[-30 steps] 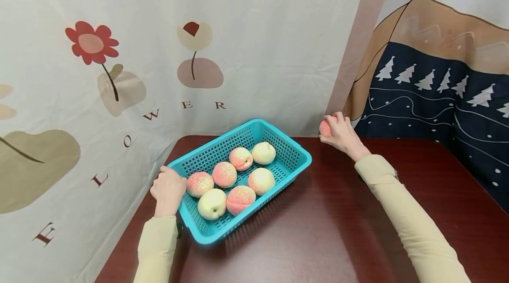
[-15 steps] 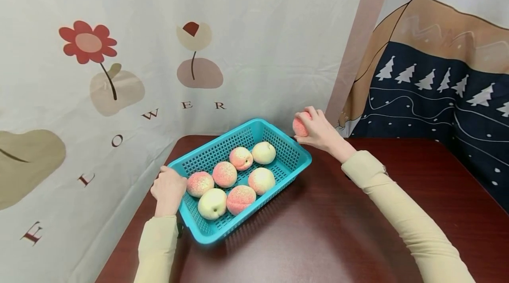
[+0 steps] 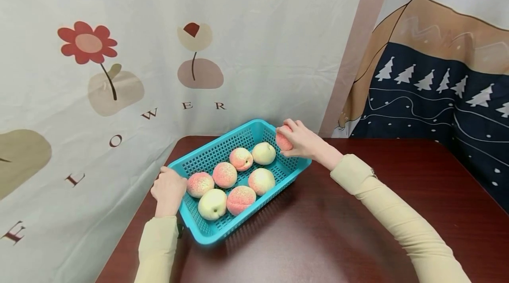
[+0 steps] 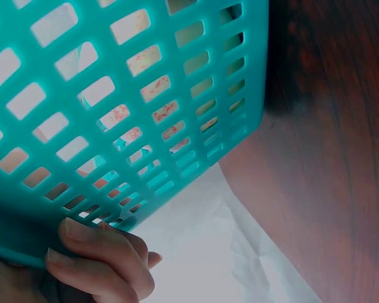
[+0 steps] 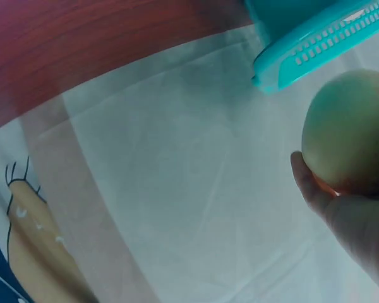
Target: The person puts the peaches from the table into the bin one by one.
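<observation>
A blue plastic mesh basket (image 3: 214, 147) stands at an angle on the table with several pink and pale-yellow peaches (image 3: 225, 175) inside. At its left end my left hand (image 3: 169, 188) grips the rim; the left wrist view shows curled fingers (image 4: 104, 252) against the basket's perforated wall (image 4: 256, 95). Above the basket's far right corner, my right hand (image 3: 304, 139) holds a pink peach (image 3: 283, 138) between thumb and fingers. From the right wrist, that peach (image 5: 347, 132) appears greenish and shaded, with the basket's rim (image 5: 322, 44) beyond it.
The dark red-brown table (image 3: 358, 212) extends to the right and front of the basket. Behind it hangs a pale curtain (image 3: 262, 53) with flower prints, which meets a navy tree-patterned cloth (image 3: 421, 97) at the right.
My right hand has carried the peach leftward from the table's back edge to over the basket's right end. The left hand and the basket have stayed in place.
</observation>
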The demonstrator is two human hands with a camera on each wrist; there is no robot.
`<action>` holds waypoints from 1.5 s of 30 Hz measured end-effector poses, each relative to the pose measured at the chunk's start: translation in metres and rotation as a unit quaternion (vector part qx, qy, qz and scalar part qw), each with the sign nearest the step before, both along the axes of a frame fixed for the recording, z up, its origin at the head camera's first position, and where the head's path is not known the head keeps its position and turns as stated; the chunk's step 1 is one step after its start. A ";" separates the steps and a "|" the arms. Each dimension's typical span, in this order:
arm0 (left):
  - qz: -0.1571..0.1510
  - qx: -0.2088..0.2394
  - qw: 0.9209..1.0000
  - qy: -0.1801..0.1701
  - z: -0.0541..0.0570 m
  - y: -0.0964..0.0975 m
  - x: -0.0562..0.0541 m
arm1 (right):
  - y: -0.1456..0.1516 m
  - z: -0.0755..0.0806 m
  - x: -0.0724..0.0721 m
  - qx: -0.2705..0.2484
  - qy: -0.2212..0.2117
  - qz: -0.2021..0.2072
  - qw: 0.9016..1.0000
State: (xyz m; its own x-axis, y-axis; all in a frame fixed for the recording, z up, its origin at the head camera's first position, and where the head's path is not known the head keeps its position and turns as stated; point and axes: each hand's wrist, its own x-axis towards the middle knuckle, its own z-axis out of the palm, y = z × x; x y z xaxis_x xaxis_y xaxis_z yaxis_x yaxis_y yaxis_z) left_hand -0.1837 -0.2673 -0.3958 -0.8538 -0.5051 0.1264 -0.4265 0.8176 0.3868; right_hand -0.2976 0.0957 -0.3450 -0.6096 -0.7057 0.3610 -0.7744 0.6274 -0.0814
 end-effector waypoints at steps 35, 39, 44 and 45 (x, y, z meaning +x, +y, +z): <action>0.001 0.007 1.000 0.005 -0.001 -0.002 -0.001 | -0.033 -0.029 0.006 0.202 -0.147 -0.024 0.968; 0.000 0.006 1.000 0.004 -0.002 -0.002 -0.001 | -0.034 -0.029 0.006 0.212 -0.159 -0.028 0.964; 0.000 0.008 1.000 0.006 -0.002 -0.002 -0.002 | -0.035 -0.030 0.006 0.220 -0.165 -0.034 0.961; 0.000 0.007 1.000 0.007 -0.002 -0.002 -0.002 | -0.035 -0.030 0.006 0.223 -0.164 -0.035 0.960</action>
State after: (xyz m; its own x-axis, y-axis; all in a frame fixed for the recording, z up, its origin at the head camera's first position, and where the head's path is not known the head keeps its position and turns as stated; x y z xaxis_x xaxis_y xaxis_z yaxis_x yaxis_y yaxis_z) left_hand -0.1855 -0.2695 -0.3982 -0.8518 -0.5074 0.1301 -0.4215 0.8115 0.4046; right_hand -0.2913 0.0608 -0.3746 -0.6905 -0.6985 -0.1879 -0.7075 0.7062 -0.0250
